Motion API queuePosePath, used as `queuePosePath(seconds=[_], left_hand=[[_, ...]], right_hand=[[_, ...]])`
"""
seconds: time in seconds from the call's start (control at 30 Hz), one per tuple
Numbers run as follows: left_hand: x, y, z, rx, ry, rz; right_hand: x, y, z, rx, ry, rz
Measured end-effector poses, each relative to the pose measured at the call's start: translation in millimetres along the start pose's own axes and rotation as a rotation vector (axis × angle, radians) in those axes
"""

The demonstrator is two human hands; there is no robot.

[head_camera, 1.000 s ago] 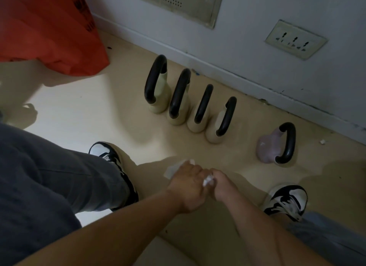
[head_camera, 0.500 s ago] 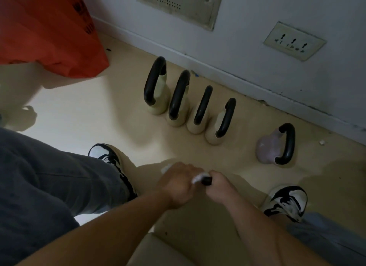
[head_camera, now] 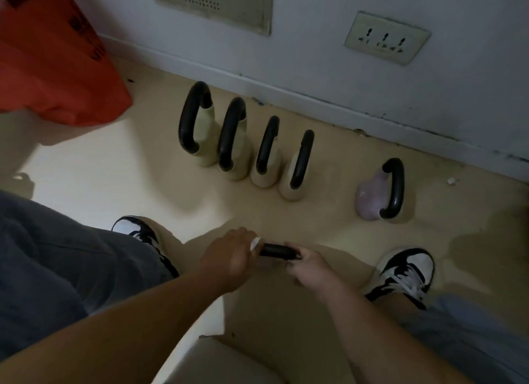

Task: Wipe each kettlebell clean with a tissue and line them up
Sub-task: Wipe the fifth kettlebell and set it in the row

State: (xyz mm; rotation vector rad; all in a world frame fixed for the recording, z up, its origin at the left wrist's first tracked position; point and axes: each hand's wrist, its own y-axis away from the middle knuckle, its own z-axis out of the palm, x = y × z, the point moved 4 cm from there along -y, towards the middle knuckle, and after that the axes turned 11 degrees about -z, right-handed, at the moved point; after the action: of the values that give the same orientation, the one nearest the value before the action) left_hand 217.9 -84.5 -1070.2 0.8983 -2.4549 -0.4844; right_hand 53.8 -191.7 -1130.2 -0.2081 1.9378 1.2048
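Kettlebell handle (head_camera: 274, 250), black, sits low in the centre of the frame, held at both ends. The left hand (head_camera: 229, 259) has its fingers clenched round a white tissue (head_camera: 254, 243) pressed on the handle. The right hand (head_camera: 312, 269) grips the bare end. Higher up, a row of four cream kettlebells (head_camera: 264, 179) stands near the wall (head_camera: 329, 68), and a purple kettlebell (head_camera: 369, 200) stands apart at right.

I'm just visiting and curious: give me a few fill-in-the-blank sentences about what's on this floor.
___ beige kettlebells stand in a row by the wall.
The lone kettlebell apart from them is ___.
The left hand holds a white ___ against the handle that the right hand grips.
Missing: four; purple; tissue.
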Motion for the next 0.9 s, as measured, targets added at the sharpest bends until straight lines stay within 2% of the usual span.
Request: queuePosePath(seconds=[0.07, 0.17, 0.2, 0.3, 0.4, 0.43, 0.5, 0.6, 0.7, 0.83, 0.9], left_hand=[[24, 4, 3, 0.027, -0.193, -0.117], [85, 14, 28, 0.044, -0.398, 0.001], [100, 14, 35, 0.025, -0.442, 0.024], [118, 3, 36, 0.013, -0.594, 0.159], [87, 10, 26, 0.023, -0.479, 0.405], [66, 13, 22, 0.021, -0.417, 0.427], [20, 17, 12, 0.059, -0.315, 0.358], [-16, 20, 8, 0.103, -0.378, 0.28], [25, 14, 9, 0.104, -0.322, 0.093], [117, 9, 36, -0.075, -0.683, 0.054], [128, 1, 31, -0.06, -0.746, 0.091]], right_hand=[[1, -5, 0, 0.022, -0.29, 0.181], [7, -5, -3, 0.023, -0.706, 0.328], [9, -4, -6, 0.045, -0.76, 0.341], [12, -3, -11, 0.077, -0.783, 0.353], [14, -9, -5, 0.04, -0.705, 0.364], [13, -11, -4, 0.032, -0.658, 0.359], [8, -10, -3, 0.015, -0.582, 0.354], [5, -11, -3, 0.017, -0.512, 0.351], [2, -14, -1, 0.027, -0.513, 0.339], [8, -6, -5, 0.075, -0.649, 0.363], [17, -4, -7, 0.064, -0.695, 0.322]])
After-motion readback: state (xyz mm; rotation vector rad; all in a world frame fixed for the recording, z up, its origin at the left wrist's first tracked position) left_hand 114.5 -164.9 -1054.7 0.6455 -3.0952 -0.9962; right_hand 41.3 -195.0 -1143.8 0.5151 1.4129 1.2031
